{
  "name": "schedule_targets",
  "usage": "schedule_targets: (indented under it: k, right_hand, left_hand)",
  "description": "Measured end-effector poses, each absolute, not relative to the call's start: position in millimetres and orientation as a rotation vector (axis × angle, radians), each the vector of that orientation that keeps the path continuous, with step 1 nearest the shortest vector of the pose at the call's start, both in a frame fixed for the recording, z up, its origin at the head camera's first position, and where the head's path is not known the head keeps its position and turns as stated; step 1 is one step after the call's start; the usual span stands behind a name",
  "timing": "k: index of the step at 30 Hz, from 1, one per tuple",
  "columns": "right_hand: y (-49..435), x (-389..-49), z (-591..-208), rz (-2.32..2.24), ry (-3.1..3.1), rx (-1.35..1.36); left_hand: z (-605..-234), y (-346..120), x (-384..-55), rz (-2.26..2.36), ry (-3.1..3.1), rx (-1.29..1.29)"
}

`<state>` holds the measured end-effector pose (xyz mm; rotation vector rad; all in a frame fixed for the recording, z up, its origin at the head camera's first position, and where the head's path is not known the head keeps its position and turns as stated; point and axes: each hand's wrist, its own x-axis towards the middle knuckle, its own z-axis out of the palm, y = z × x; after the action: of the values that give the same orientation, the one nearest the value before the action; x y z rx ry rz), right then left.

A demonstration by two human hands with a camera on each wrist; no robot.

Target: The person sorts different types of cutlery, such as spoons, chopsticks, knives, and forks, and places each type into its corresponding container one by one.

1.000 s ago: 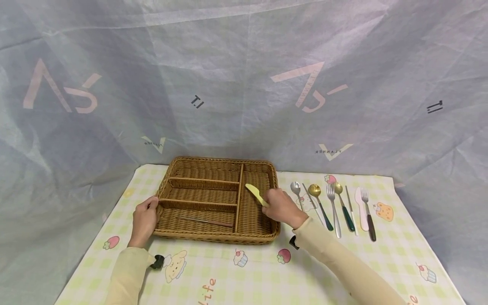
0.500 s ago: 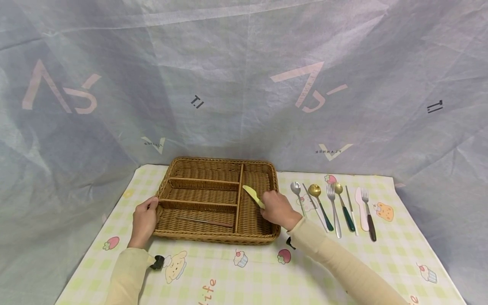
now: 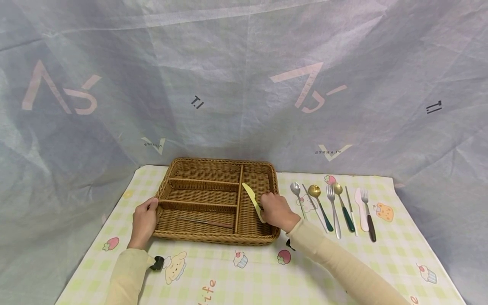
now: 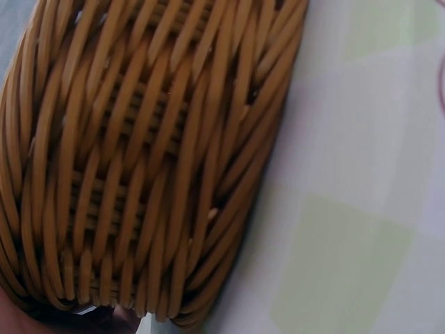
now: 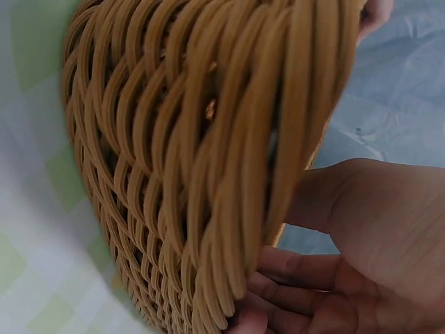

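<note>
A brown wicker cutlery tray point(image 3: 213, 237) lies on the table, divided into several compartments. My left hand point(image 3: 144, 221) grips its left rim, and the tray's woven wall point(image 4: 139, 160) fills most of the left wrist view. Over the right rim reaches my right hand point(image 3: 277, 211), pinching a pale yellow table knife point(image 3: 251, 195) near its handle. The knife is inside the long right compartment, blade toward the back, slightly slanted. In the right wrist view the tray's wall point(image 5: 160, 139) hides the knife, and curled fingers point(image 5: 299, 296) show past the rim.
A thin utensil with a brown handle point(image 3: 219, 223) lies in the front left compartment. Right of the tray, a row of cutlery includes a gold spoon point(image 3: 314, 190), a silver fork point(image 3: 331, 195), a pink knife point(image 3: 362, 212) and a dark-handled fork point(image 3: 370, 224). A grey curtain point(image 3: 244, 84) hangs behind.
My right hand has moved slightly down and left with the yellow knife, which has turned to lie more along the right compartment. The left hand stays on the rim.
</note>
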<state>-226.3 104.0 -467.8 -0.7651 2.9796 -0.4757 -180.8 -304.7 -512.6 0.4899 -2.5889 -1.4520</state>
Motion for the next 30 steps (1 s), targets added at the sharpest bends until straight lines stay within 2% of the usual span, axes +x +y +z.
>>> schedule_targets:
  k: [12,30]
  right_hand:
    - [112.9,-220.5,-467.0,-0.58,2.999,-0.771]
    - [160.3,-185.7,-459.7,-1.118,3.079,-0.722]
  left_hand:
    - [-514.3,-304.6,-180.4,-1.428,-2.59,0.487]
    - [-515.0,-304.9,-181.3,-1.439,-2.574,0.482]
